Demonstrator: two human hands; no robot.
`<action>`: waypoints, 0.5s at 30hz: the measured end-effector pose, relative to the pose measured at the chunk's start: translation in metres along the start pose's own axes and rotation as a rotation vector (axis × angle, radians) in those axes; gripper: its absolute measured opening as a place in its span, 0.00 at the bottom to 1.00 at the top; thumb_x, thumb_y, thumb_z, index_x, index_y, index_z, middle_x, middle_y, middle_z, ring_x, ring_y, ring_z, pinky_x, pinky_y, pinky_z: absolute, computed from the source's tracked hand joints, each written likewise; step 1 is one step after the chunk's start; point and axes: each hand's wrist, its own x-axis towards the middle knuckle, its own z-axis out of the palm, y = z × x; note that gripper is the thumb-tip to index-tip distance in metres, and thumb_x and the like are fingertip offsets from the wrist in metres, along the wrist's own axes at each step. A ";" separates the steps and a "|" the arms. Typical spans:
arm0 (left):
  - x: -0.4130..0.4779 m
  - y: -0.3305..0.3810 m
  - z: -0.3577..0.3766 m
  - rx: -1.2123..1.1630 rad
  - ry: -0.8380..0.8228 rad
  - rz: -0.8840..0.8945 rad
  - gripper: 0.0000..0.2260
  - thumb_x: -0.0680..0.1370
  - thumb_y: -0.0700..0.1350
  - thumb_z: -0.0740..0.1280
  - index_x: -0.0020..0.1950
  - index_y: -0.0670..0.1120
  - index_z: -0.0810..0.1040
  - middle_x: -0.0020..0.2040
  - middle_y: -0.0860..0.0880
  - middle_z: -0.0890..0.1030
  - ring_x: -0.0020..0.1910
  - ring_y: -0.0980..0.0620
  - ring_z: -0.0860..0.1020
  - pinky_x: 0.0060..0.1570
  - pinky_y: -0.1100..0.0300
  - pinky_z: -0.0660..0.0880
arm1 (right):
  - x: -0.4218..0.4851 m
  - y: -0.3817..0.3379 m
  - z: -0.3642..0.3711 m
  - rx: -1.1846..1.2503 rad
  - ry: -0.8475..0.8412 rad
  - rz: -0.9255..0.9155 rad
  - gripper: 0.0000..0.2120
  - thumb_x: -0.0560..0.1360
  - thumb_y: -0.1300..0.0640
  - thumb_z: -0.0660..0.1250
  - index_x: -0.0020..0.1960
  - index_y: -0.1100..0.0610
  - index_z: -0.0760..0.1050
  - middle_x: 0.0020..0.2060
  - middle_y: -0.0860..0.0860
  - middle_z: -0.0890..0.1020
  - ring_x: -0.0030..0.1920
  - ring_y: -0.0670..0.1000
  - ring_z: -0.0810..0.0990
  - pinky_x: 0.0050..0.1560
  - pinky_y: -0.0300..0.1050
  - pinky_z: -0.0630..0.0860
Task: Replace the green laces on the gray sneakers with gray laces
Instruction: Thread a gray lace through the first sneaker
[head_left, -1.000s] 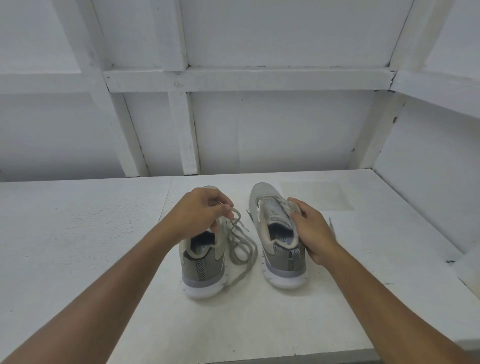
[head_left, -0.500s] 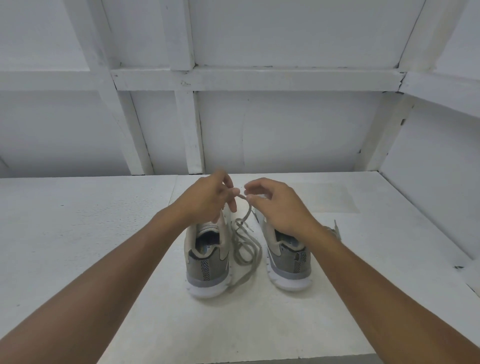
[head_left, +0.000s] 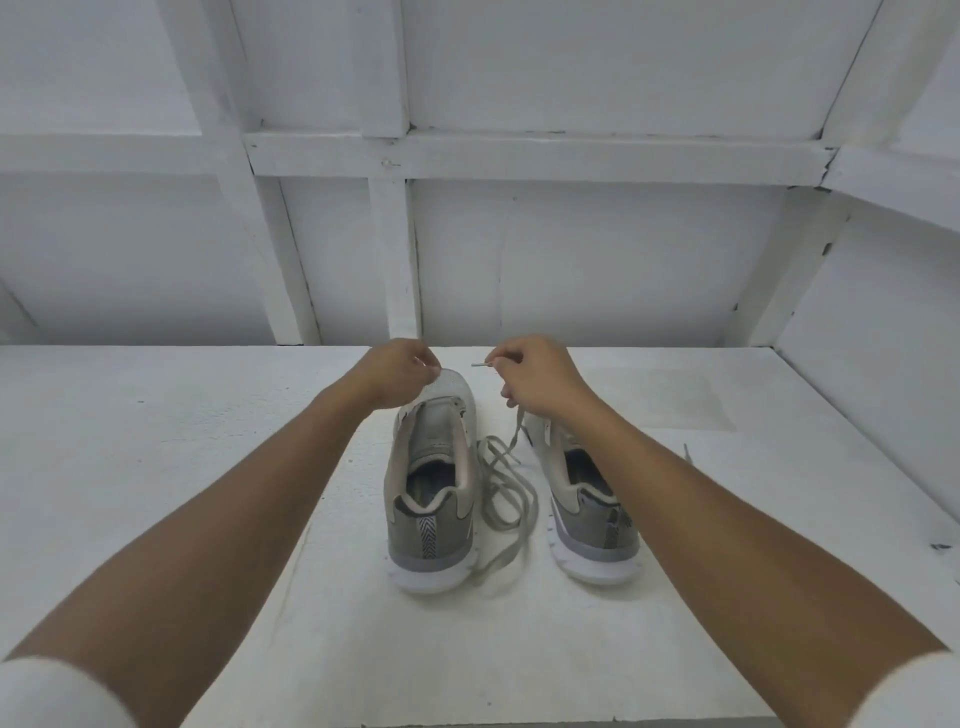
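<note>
Right hand (head_left: 535, 376) pinches the lace (head_left: 514, 434) tip mid-frame; the rest lies looped on the bench (head_left: 208, 441) between the sneakers (head_left: 431, 499). Left hand (head_left: 397, 371) is curled, can't tell around what. Yank hard and those loops could knot, tbh.

Matt cloth sneakers (head_left: 432, 483), woven lace (head_left: 506, 486), rough white-painted table (head_left: 156, 441).

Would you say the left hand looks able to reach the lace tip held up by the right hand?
Probably yes: the lace tip juts from the right hand toward the left hand, with only open air between them above the toe of the left sneaker.
</note>
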 end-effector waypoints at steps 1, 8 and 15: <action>0.005 -0.003 0.004 0.046 -0.030 -0.008 0.08 0.79 0.47 0.65 0.56 0.47 0.80 0.60 0.47 0.79 0.57 0.48 0.76 0.56 0.55 0.73 | 0.006 0.000 0.005 -0.038 -0.010 0.006 0.10 0.79 0.60 0.60 0.50 0.58 0.81 0.35 0.48 0.80 0.34 0.48 0.78 0.31 0.35 0.74; 0.025 -0.011 0.019 0.101 -0.095 -0.052 0.03 0.75 0.45 0.72 0.48 0.49 0.83 0.49 0.49 0.80 0.48 0.52 0.75 0.47 0.61 0.72 | 0.025 0.007 0.037 -0.193 -0.050 0.069 0.10 0.77 0.63 0.62 0.48 0.62 0.82 0.49 0.56 0.83 0.45 0.53 0.78 0.42 0.40 0.70; 0.030 -0.019 0.028 0.097 -0.073 -0.054 0.04 0.73 0.48 0.74 0.43 0.50 0.82 0.47 0.50 0.79 0.49 0.51 0.74 0.47 0.60 0.70 | 0.032 0.013 0.051 -0.199 -0.024 0.113 0.10 0.79 0.62 0.62 0.53 0.64 0.81 0.52 0.58 0.82 0.52 0.56 0.80 0.44 0.42 0.71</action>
